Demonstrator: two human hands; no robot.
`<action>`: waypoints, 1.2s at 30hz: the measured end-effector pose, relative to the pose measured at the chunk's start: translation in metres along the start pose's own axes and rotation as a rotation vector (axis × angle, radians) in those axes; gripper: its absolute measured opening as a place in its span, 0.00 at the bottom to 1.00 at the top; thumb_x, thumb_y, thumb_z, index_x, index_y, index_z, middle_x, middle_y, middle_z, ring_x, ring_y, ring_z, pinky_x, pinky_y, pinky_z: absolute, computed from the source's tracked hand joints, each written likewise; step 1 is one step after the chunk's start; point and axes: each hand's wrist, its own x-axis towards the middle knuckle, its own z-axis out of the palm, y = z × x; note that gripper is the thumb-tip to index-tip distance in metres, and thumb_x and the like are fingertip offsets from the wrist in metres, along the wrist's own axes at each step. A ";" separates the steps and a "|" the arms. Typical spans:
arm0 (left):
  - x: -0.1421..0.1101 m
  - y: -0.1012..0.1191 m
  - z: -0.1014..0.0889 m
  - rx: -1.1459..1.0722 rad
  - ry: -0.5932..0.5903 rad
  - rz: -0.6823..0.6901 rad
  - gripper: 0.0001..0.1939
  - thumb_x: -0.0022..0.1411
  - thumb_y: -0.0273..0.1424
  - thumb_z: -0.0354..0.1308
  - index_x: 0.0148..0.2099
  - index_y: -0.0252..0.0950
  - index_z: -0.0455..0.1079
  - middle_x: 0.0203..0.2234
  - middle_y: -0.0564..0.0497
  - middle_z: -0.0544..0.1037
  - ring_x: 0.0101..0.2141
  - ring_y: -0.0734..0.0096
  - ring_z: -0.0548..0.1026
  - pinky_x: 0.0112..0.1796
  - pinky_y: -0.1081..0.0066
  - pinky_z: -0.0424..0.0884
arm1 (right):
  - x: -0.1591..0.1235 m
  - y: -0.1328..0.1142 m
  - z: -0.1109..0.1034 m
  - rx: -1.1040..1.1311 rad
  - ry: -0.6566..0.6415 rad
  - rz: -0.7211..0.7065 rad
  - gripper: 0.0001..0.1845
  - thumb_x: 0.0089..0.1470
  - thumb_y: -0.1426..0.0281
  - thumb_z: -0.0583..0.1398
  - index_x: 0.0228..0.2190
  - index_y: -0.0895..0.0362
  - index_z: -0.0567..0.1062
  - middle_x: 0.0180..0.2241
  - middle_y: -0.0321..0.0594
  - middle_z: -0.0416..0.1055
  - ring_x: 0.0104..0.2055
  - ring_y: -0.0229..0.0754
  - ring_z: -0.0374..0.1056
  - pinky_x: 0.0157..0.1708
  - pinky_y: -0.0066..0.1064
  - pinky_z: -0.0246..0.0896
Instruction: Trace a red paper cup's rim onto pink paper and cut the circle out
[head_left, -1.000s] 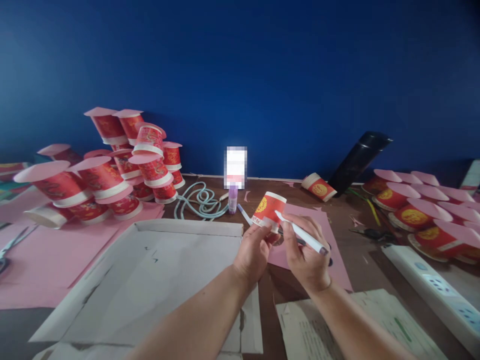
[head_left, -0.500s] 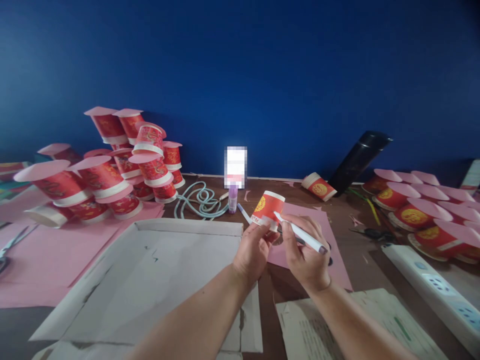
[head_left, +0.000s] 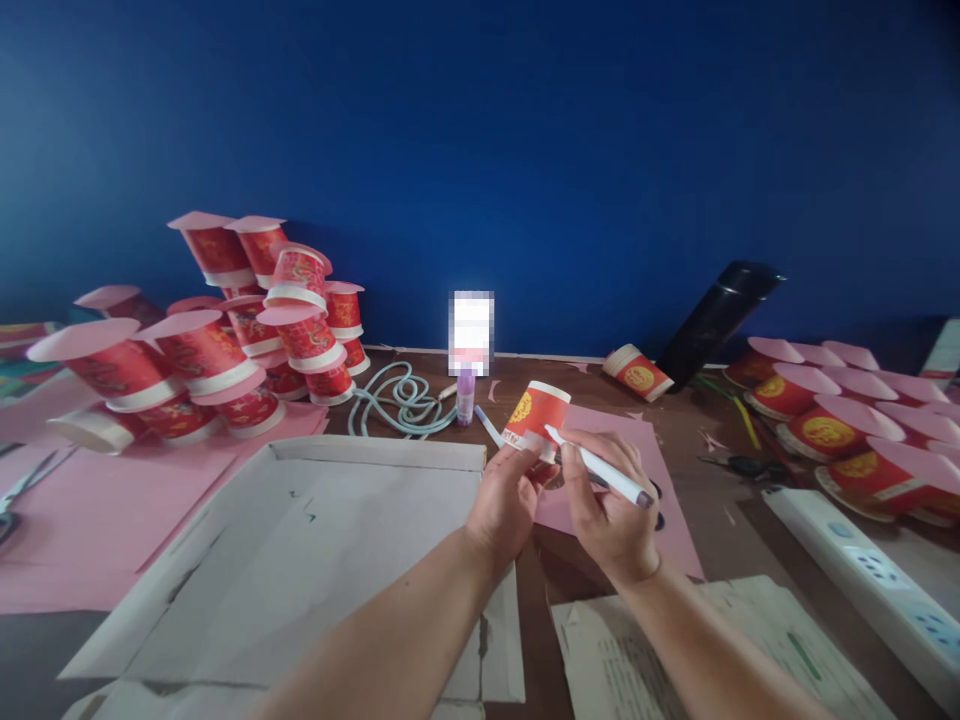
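A red paper cup (head_left: 550,411), gold-printed, tilts — a white marker's (head_left: 609,473) tip at its side.

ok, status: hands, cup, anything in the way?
Left hand holding red, gold-patterned round paper cup, tilted. Right hand gripping slim white pen, tip at cup's side, contact unclear. Nothing visibly between pen and cup.

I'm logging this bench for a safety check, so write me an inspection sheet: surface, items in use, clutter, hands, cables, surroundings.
Surface: brown table, partly covered by pink sheets and a shallow white box.
Items in use: tilted red cup; white pen, tip at the cup's side, contact unclear.
Clutter: pink-topped cups left and right, scissors at far left, purple tube.
Hands: left hand holds the cup; right hand holds the pen.
Cables: pale coiled cable beyond the box; white power strip at right.
Surroundings: blue wall behind, tilted black flask near it.
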 end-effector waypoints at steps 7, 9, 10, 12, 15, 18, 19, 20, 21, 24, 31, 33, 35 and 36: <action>0.000 0.000 0.001 0.004 -0.024 0.007 0.13 0.53 0.35 0.64 0.41 0.37 0.74 0.41 0.47 0.78 0.44 0.61 0.73 0.47 0.63 0.65 | -0.001 0.001 0.000 0.001 0.000 0.011 0.10 0.57 0.75 0.58 0.41 0.55 0.74 0.32 0.40 0.76 0.34 0.42 0.71 0.40 0.38 0.65; -0.001 -0.001 0.001 0.009 -0.028 0.010 0.13 0.53 0.35 0.64 0.42 0.36 0.75 0.41 0.47 0.77 0.43 0.61 0.73 0.46 0.63 0.65 | -0.001 0.000 0.000 -0.003 0.001 0.011 0.10 0.57 0.75 0.58 0.41 0.55 0.74 0.32 0.40 0.76 0.34 0.41 0.71 0.40 0.38 0.65; -0.001 -0.001 0.001 0.012 -0.032 0.011 0.13 0.54 0.34 0.64 0.42 0.36 0.75 0.41 0.47 0.78 0.43 0.62 0.73 0.46 0.64 0.65 | -0.001 0.000 0.000 -0.005 0.004 0.009 0.10 0.57 0.75 0.58 0.41 0.55 0.74 0.32 0.39 0.76 0.34 0.41 0.71 0.40 0.38 0.65; -0.001 -0.001 0.001 0.017 -0.042 0.012 0.13 0.54 0.34 0.63 0.42 0.36 0.75 0.40 0.47 0.78 0.42 0.63 0.74 0.46 0.64 0.65 | -0.001 0.000 0.000 -0.010 0.010 0.007 0.10 0.57 0.75 0.58 0.41 0.55 0.74 0.32 0.39 0.76 0.33 0.41 0.71 0.40 0.37 0.64; -0.002 -0.001 0.001 0.021 -0.052 0.009 0.12 0.54 0.35 0.64 0.41 0.36 0.75 0.40 0.47 0.78 0.42 0.62 0.74 0.46 0.63 0.65 | 0.000 0.000 0.000 -0.013 0.018 0.014 0.09 0.58 0.74 0.58 0.41 0.54 0.75 0.32 0.39 0.76 0.33 0.42 0.71 0.40 0.38 0.64; -0.001 -0.001 0.000 0.021 -0.051 0.005 0.14 0.53 0.36 0.65 0.42 0.37 0.76 0.40 0.46 0.78 0.43 0.61 0.74 0.46 0.62 0.65 | -0.001 0.000 0.001 -0.018 0.021 0.016 0.10 0.57 0.74 0.58 0.41 0.54 0.74 0.32 0.39 0.77 0.33 0.41 0.71 0.40 0.38 0.64; -0.001 -0.001 0.000 0.022 -0.052 0.004 0.14 0.53 0.36 0.66 0.42 0.36 0.76 0.40 0.46 0.78 0.43 0.61 0.74 0.46 0.62 0.65 | -0.001 0.000 0.001 -0.020 0.022 0.015 0.10 0.57 0.75 0.59 0.42 0.54 0.74 0.33 0.39 0.77 0.33 0.41 0.71 0.40 0.37 0.64; -0.001 -0.002 0.000 0.022 -0.055 0.003 0.14 0.53 0.36 0.66 0.42 0.36 0.76 0.40 0.46 0.78 0.43 0.61 0.74 0.45 0.62 0.65 | 0.000 0.001 0.001 -0.021 0.024 0.012 0.11 0.57 0.75 0.59 0.42 0.54 0.74 0.33 0.39 0.77 0.33 0.41 0.71 0.40 0.37 0.64; -0.001 -0.002 0.000 0.022 -0.058 0.003 0.14 0.53 0.36 0.65 0.42 0.36 0.76 0.39 0.46 0.78 0.43 0.61 0.74 0.45 0.62 0.65 | 0.000 0.001 0.001 -0.023 0.026 0.009 0.11 0.57 0.76 0.59 0.42 0.54 0.74 0.33 0.39 0.77 0.33 0.41 0.71 0.40 0.37 0.64; -0.001 -0.002 0.000 0.024 -0.063 0.005 0.13 0.55 0.36 0.64 0.42 0.36 0.75 0.39 0.46 0.78 0.42 0.62 0.74 0.44 0.64 0.65 | 0.000 0.001 0.001 -0.032 0.027 0.005 0.11 0.57 0.76 0.59 0.42 0.55 0.74 0.33 0.39 0.77 0.33 0.41 0.70 0.40 0.37 0.65; -0.002 -0.003 0.000 0.022 -0.053 -0.002 0.13 0.53 0.36 0.65 0.41 0.36 0.75 0.38 0.47 0.78 0.40 0.63 0.74 0.44 0.63 0.65 | 0.000 0.001 0.000 -0.037 0.014 0.015 0.11 0.58 0.74 0.58 0.43 0.54 0.74 0.34 0.40 0.77 0.34 0.41 0.71 0.41 0.38 0.65; -0.001 -0.003 -0.001 -0.001 -0.049 -0.006 0.12 0.54 0.35 0.64 0.41 0.36 0.75 0.38 0.48 0.78 0.40 0.63 0.73 0.44 0.64 0.65 | -0.001 0.002 0.000 -0.021 0.022 0.017 0.11 0.58 0.74 0.58 0.43 0.54 0.74 0.34 0.40 0.77 0.34 0.42 0.72 0.40 0.39 0.66; 0.000 -0.003 -0.001 -0.044 -0.022 -0.012 0.10 0.54 0.34 0.63 0.39 0.37 0.74 0.39 0.48 0.78 0.41 0.64 0.73 0.45 0.65 0.65 | -0.002 0.002 -0.001 0.009 0.034 0.033 0.11 0.58 0.74 0.58 0.43 0.54 0.74 0.34 0.41 0.76 0.35 0.42 0.71 0.39 0.39 0.67; 0.000 -0.003 -0.002 -0.067 -0.001 -0.022 0.08 0.54 0.33 0.63 0.38 0.37 0.73 0.39 0.48 0.78 0.41 0.65 0.73 0.45 0.65 0.65 | -0.002 0.003 -0.001 0.021 0.040 0.042 0.11 0.58 0.74 0.58 0.43 0.54 0.74 0.35 0.41 0.76 0.35 0.42 0.71 0.39 0.38 0.67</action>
